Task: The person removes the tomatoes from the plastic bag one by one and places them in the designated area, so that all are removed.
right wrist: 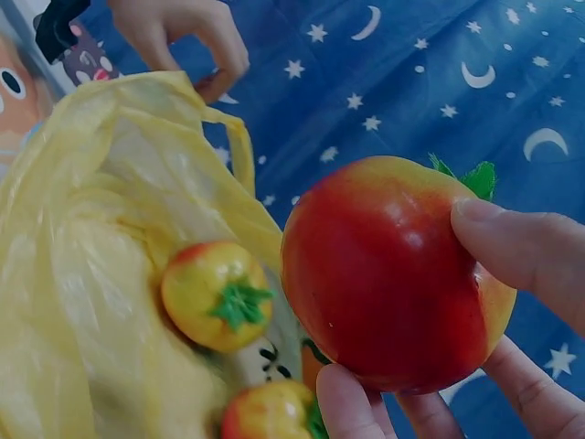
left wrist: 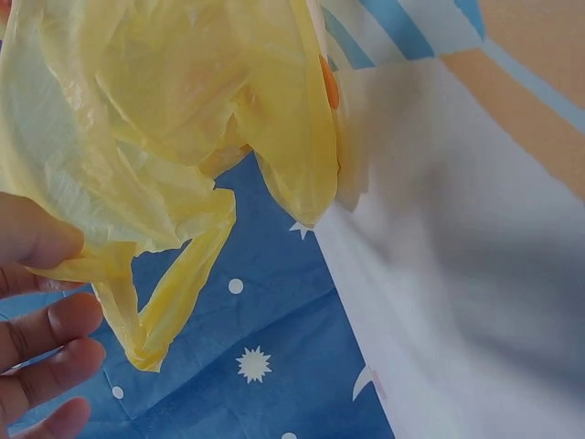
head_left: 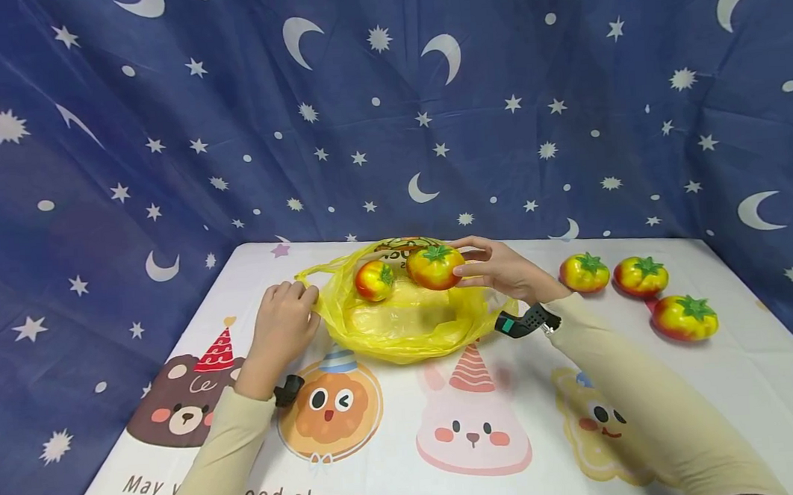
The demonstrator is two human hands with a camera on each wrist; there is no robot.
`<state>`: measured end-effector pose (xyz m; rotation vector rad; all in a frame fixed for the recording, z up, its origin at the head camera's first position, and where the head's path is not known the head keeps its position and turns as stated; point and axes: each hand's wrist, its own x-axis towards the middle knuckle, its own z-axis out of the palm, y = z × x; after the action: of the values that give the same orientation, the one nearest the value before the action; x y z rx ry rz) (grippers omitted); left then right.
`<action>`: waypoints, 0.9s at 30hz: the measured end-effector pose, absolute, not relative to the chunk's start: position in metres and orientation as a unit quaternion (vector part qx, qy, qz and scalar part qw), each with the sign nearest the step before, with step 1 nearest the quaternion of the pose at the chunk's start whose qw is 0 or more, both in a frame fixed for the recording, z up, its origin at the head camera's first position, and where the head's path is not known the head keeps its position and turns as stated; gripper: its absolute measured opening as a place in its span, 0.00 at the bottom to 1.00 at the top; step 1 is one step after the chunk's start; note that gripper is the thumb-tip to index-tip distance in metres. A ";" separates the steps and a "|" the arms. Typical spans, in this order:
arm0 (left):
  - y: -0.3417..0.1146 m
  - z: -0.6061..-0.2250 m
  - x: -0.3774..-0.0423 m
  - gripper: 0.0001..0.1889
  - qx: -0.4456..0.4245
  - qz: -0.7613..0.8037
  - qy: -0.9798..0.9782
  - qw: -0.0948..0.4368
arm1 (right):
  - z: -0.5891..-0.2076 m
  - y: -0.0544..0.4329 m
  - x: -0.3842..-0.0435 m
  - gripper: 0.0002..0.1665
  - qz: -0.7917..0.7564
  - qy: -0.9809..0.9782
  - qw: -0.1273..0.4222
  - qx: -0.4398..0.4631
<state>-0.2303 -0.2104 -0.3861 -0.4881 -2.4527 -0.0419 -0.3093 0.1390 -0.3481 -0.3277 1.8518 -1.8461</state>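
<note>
A yellow plastic bag [head_left: 401, 344] lies with its mouth spread wide. My left hand [head_left: 286, 320] pinches its handle [left wrist: 114, 270] between thumb and index finger, at the bag's left side. Over the opening, my right hand [head_left: 495, 268] grips a red-and-yellow toy tomato [head_left: 436, 269] with a green leafy top, thumb on one side and fingers on the other. Inside the bag sits another tomato [head_left: 373, 282]. The right wrist view shows that tomato [right wrist: 215, 297] and one more [right wrist: 270, 412], partly cut off by the frame's lower edge.
Three more toy tomatoes stand right of the bag: one at the left [head_left: 584, 273], one at the back [head_left: 641, 277], one nearer [head_left: 684, 318]. The white tablecloth [head_left: 381, 472] carries cartoon prints and lettering. A blue curtain [head_left: 389, 113] with moons and stars hangs behind the table.
</note>
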 end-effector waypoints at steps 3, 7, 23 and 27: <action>-0.211 -0.387 -0.231 0.07 -0.186 -0.016 -0.931 0.314 | -0.345 0.151 -0.308 0.27 -0.676 0.683 0.245 -0.130; -0.211 -0.387 -0.230 0.07 -0.187 -0.017 -0.931 0.312 | -0.341 0.166 -0.307 0.26 -0.674 0.689 0.234 -0.127; -0.210 -0.387 -0.230 0.08 -0.187 -0.020 -0.932 0.311 | -0.325 0.227 -0.293 0.23 -0.684 0.697 0.197 -0.088; -0.209 -0.388 -0.231 0.07 -0.188 -0.018 -0.932 0.310 | -0.321 0.243 -0.288 0.22 -0.684 0.701 0.190 -0.073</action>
<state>-0.2308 -0.2095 -0.3877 -0.4965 -2.4606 -0.0483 -0.2883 0.2431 -0.3210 -0.2041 1.9687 -1.9220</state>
